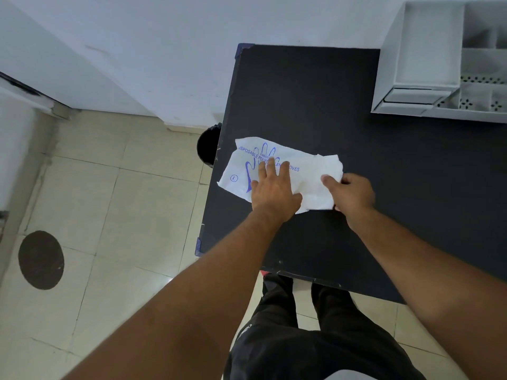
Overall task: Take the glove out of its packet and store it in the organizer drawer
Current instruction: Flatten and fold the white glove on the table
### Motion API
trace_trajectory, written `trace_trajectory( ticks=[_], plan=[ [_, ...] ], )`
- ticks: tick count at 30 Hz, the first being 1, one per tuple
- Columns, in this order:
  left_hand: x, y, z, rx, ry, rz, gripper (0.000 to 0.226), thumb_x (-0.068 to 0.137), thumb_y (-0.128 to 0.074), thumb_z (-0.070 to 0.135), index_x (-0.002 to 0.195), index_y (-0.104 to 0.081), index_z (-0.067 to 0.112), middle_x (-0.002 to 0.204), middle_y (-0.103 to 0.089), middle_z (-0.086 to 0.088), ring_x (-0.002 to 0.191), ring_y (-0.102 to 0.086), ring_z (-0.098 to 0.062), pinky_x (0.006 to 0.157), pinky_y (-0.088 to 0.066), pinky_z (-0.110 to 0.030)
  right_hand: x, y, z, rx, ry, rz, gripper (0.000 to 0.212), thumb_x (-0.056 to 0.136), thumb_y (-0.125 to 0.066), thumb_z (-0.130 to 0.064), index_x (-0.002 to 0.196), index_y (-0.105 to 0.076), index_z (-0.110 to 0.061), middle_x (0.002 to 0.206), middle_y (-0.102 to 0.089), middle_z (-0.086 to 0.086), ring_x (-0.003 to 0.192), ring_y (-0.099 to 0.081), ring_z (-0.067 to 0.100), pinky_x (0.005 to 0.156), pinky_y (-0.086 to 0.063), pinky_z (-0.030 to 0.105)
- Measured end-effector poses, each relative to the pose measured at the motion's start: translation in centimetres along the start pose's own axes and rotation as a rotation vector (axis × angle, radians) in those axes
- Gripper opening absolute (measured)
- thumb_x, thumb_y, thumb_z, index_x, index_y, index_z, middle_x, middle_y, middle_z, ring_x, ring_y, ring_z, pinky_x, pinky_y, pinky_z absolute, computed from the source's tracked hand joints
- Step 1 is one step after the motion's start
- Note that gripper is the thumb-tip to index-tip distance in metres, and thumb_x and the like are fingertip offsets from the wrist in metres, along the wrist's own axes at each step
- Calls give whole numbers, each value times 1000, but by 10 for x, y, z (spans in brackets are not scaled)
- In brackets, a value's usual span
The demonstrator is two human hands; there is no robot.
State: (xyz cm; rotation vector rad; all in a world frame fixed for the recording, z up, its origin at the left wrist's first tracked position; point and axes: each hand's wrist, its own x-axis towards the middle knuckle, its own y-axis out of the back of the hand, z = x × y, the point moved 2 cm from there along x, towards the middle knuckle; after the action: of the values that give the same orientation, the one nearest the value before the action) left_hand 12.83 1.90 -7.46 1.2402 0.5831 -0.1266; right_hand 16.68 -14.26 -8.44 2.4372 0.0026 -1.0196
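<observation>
A white glove packet [307, 171] with a blue hand print lies flat near the left edge of the black table [356, 111]. My left hand [271, 187] presses flat on its printed half, fingers spread. My right hand [348, 192] pinches the packet's crumpled right end between thumb and fingers. No glove shows outside the packet. The white organizer [428, 64] stands at the table's back right corner, with a small drawer front [411, 96] at its lower left that looks closed.
A black bin [208, 145] stands on the tiled floor just left of the table. A dark round patch [41, 260] marks the floor at far left. My legs are at the table's near edge. A white wall runs behind.
</observation>
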Motion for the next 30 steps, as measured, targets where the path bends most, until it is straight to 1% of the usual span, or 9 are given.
trace_trajectory(
  ticks=[2,6,9,13,14,17,20,25,30],
  plan=[
    [4,1,5,33,-95,-42,81,91,-60,35,158,-15,24,169,-3,-9,155,0,-33,115,-28,-55,8,3,-4,99,7,-62,12,86,-74,-27,87,-63,-22,87,-66,-7,90,-68,20,80,-61,45],
    [12,3,12,15,-188,-137,75,95,-52,33,159,-14,24,170,-5,-5,156,0,-30,117,-25,-59,15,4,-10,111,-73,-259,14,88,-66,-10,100,-63,-17,105,-70,7,95,-69,25,85,-60,46],
    [19,2,12,-45,-115,-177,67,101,-43,39,159,-13,24,169,-10,-2,155,-5,-32,117,-21,-61,17,3,-13,166,-104,-266,23,87,-63,-12,109,-61,-15,107,-70,7,92,-69,25,82,-59,46],
    [24,5,17,-101,-92,-176,62,103,-37,42,159,-15,26,169,-13,-2,155,-6,-33,117,-20,-61,16,0,-16,225,-86,-281,24,89,-73,-25,109,-60,-24,99,-69,-3,86,-67,16,63,-53,34],
    [24,5,17,-92,-95,-166,63,102,-38,42,159,-15,26,169,-14,-2,155,-7,-33,116,-20,-62,17,-1,-15,225,-86,-260,23,88,-75,-24,107,-62,-22,99,-70,-1,85,-67,17,63,-54,34],
    [22,4,16,-53,-98,-150,69,100,-42,46,160,-13,29,169,-13,-2,155,-7,-32,116,-20,-62,19,-4,-14,266,-118,-201,15,86,-76,-20,98,-67,-17,102,-73,5,86,-71,24,77,-59,41],
    [21,2,17,-28,-94,-156,70,99,-41,50,160,-12,30,170,-8,-2,155,-4,-32,116,-18,-63,21,-1,-14,336,-136,-156,7,86,-71,-19,87,-65,-22,95,-73,4,82,-71,24,71,-59,37],
    [20,2,20,-4,-77,-192,73,99,-38,55,160,-7,32,170,0,-4,155,0,-34,117,-15,-63,21,1,-9,399,-185,-239,19,86,-78,-25,101,-67,-21,100,-74,2,90,-71,24,80,-59,44],
    [24,4,19,13,-68,-197,75,99,-38,55,161,-3,31,170,2,-3,155,1,-34,117,-15,-62,20,3,-7,455,-203,-93,17,86,-76,-25,99,-67,-19,101,-73,5,89,-71,25,83,-59,43]
  ],
)
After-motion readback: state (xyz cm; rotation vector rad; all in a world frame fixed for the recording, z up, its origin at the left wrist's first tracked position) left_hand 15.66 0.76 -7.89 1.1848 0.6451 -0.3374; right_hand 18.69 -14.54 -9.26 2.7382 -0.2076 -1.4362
